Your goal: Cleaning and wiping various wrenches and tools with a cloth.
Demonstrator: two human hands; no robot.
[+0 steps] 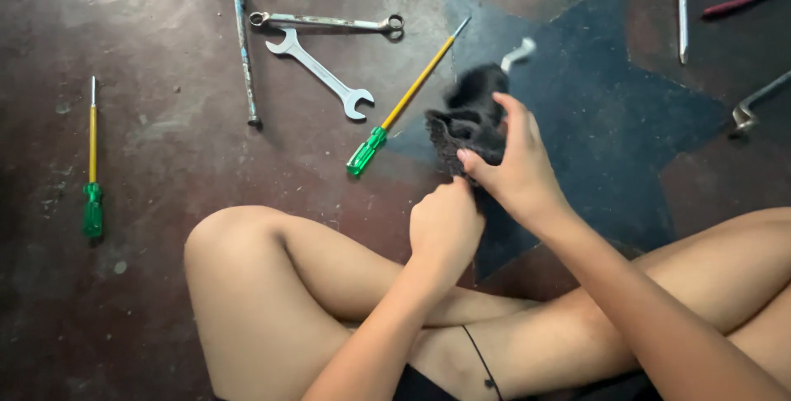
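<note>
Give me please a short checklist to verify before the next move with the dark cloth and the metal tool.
1. Right hand grips the dark cloth: ok.
2. Left hand holds the tool's lower end: cannot tell, the fist hides it.
3. Metal tool sticks out above the cloth: ok, though blurred.
4. Nearest screwdriver lies apart from the hands: ok.
5. Open-end wrench lies flat on the floor: ok.
6. Knee is apart from the tools lying on the floor: ok.

Head view, steeply down, near floor point(165, 310)
</note>
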